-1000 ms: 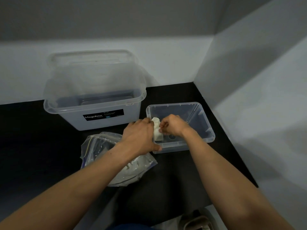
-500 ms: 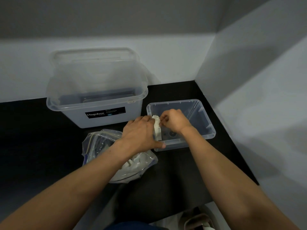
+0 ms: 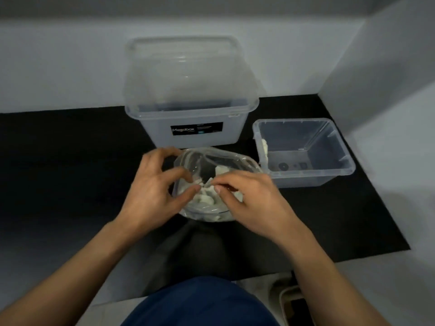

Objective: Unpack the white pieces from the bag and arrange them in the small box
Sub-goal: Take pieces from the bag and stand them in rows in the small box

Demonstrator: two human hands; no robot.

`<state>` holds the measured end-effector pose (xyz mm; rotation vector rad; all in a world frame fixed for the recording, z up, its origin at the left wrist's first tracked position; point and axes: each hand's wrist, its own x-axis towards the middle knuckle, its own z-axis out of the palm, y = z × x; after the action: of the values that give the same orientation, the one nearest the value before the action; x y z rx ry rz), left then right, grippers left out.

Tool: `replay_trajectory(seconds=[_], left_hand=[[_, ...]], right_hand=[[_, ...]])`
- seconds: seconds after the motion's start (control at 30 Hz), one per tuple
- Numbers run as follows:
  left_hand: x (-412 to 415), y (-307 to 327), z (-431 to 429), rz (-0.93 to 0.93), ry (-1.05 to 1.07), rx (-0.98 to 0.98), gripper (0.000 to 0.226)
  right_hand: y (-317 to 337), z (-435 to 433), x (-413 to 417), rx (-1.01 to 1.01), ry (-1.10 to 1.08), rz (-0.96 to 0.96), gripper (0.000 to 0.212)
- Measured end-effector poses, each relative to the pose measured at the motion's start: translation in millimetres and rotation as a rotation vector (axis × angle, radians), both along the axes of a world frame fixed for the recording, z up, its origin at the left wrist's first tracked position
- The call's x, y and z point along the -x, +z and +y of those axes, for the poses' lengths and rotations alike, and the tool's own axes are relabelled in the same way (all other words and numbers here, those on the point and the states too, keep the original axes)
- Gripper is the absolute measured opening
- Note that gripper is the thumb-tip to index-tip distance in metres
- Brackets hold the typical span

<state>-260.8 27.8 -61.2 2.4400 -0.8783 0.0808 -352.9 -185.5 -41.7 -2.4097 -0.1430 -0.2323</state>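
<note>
Hands: left hand (image 3: pixel 155 194) and right hand (image 3: pixel 255 202) have left the small box (image 3: pixel 306 178) and now meet at the bag (image 3: pixel 211 158).
Grip: both seem to pinch the bag's open mouth, though blur hides the detail.
White piece (image 3: pixel 265 149): released, now leaning on the small box's left wall.
Other pieces (image 3: pixel 206 197): inside the bag.

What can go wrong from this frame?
1. The bag is limp, and the left hand and right hand crowd its mouth; white pieces may spill onto the black mat.
2. The one piece in the small box stands against its left wall and might topple when the next lands.
</note>
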Motion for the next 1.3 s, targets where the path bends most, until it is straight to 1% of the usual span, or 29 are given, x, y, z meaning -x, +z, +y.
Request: replay_trajectory(seconds=[0.07,0.1,0.13,0.2,0.27,0.4,0.47,0.6,0.63,0.77,0.87,1.0,1.17,1.3], left_hand=[[8,-13,7,0.055,0.034,-0.127,0.043],[10,-16,8,0.143,0.060,-0.190,0.056],[11,-17,8,0.270,0.085,-0.242,0.071],[9,-18,9,0.490,0.072,-0.297,0.090],[8,-20,10,0.569,-0.005,-0.272,0.097],[8,-23,8,0.518,-0.094,-0.209,0.106],[5,-25,6,0.487,-0.119,-0.185,0.107],[-4,-24,4,0.449,-0.134,-0.142,0.106],[-5,-23,4,0.444,-0.134,-0.129,0.103],[-6,-25,3,0.384,-0.139,-0.091,0.093],[-7,-26,2,0.377,-0.138,-0.077,0.094],[-9,-23,0,0.366,-0.124,-0.061,0.095],[-12,-24,-3,0.366,-0.103,-0.047,0.090],[-8,-22,-2,0.317,-0.098,-0.111,0.083]], right_hand=[[-19,13,-11,0.339,0.035,0.201,0.024],[-29,16,-16,0.454,0.025,0.296,0.025],[-37,18,-19,0.513,0.004,0.378,0.025],[-47,21,-24,0.551,-0.055,0.476,0.024],[-55,22,-29,0.543,-0.145,0.496,0.023],[-67,31,-39,0.452,-0.273,0.593,0.044],[-72,37,-41,0.449,-0.291,0.631,0.047],[-74,46,-40,0.376,-0.325,0.572,0.028],[-74,49,-40,0.349,-0.333,0.568,0.026],[-76,57,-36,0.323,-0.348,0.536,0.028],[-71,58,-30,0.365,-0.361,0.394,0.022],[-61,51,-24,0.356,-0.332,0.257,0.024],[-54,36,-15,0.186,-0.319,0.173,0.023],[-42,24,-6,-0.015,-0.369,0.134,0.021]])
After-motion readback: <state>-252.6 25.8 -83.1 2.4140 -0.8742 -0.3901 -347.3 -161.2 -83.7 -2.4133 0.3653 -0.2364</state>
